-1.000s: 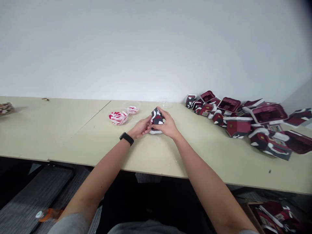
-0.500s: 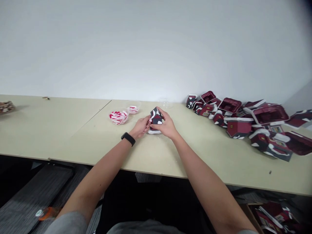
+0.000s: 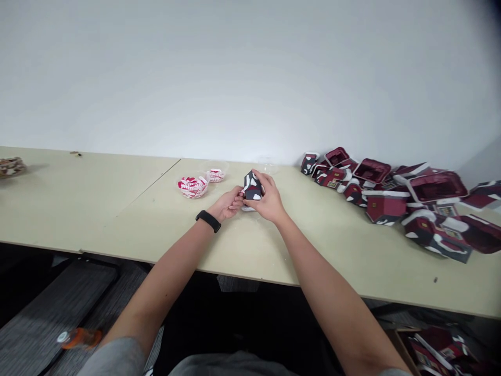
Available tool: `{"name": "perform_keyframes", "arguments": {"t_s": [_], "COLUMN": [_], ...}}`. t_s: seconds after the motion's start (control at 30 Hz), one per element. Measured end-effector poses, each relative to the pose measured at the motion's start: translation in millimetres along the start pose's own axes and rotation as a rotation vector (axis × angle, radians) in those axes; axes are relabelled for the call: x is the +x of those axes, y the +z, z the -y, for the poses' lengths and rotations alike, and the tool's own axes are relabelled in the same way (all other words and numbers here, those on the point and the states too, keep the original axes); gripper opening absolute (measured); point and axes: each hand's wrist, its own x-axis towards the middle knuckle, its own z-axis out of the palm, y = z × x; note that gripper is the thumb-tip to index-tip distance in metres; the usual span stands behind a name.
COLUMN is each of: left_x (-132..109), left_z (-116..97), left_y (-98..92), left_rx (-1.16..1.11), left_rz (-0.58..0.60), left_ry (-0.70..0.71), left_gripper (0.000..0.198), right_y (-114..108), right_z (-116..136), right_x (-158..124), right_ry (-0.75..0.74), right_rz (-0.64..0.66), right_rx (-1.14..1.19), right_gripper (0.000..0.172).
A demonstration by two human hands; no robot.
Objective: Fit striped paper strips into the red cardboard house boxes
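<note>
Both my hands meet at the middle of the table. Between them is a small paper model house (image 3: pixel 252 187) with a dark roof, white snow patches and red walls. My left hand (image 3: pixel 227 204) presses its fingertips against the house's left side, and a black wristband (image 3: pixel 208 221) circles that wrist. My right hand (image 3: pixel 266 201) wraps the house from the right and hides its lower part. A sliver of white card (image 3: pixel 247 208) shows under the house.
To the left stand clear bowls (image 3: pixel 193 187) of red-and-white paper pieces. A clear plastic dome (image 3: pixel 267 167) sits behind my hands. Several paper houses (image 3: pixel 385 208) lie heaped at right, with more in a box (image 3: pixel 436 349) below the table's front edge.
My hands have drawn closer around the house. It now leans more, and less of its white base shows. The whole view has shifted slightly as my head moved.
</note>
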Motion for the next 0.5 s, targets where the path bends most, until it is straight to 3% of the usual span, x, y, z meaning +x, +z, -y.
{"name": "perform_keyframes", "arguments": {"t_s": [0.2, 0.4, 0.5], "left_x": [0, 5, 4], "left_z": [-11, -3, -2], "left_y": [-16.2, -21.3, -19.0], "left_rx": [-0.048, 0.099, 0.184], "left_rz": [-0.018, -0.037, -0.007], "left_ry": [-0.003, 0.290, 0.329], "left_gripper": [0.034, 0.031, 0.031], "right_y": [-6, -6, -5], "right_z": [2, -3, -6], "right_x": [-1, 2, 4], "right_ry": [-0.082, 0.084, 0.167], "right_rz": [-0.028, -0.051, -0.017], "right_rx": [-0.110, 0.113, 0.214], "right_gripper": [0.094, 0.103, 0.108]}}
